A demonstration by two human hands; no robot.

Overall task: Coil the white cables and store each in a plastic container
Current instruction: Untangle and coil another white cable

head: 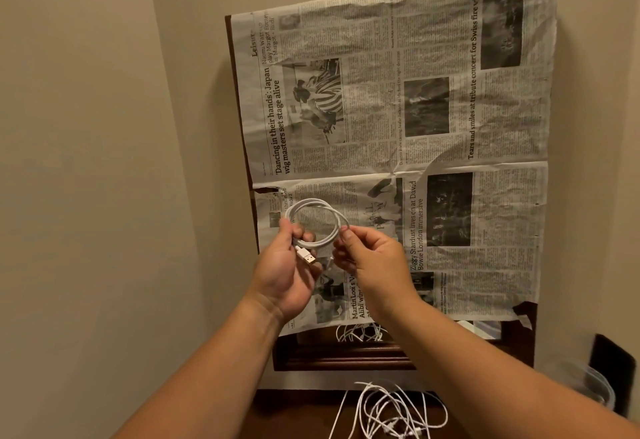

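The left hand [288,277] pinches the left side of the coiled white cable [312,203], and the USB plug [306,257] juts over its palm. The right hand [375,260] pinches the opposite side, holding the loop up before a newspaper [433,120]. The cable looks light, limp and slightly springy, so it is best gripped where the turns bunch. Below, loose cables [391,411] tangle on the tabletop [294,418], with blurred plastic containers [588,385] at the right.

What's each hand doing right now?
Left hand: gripping the coiled white cable at its left side.
Right hand: pinching the cable's right side.
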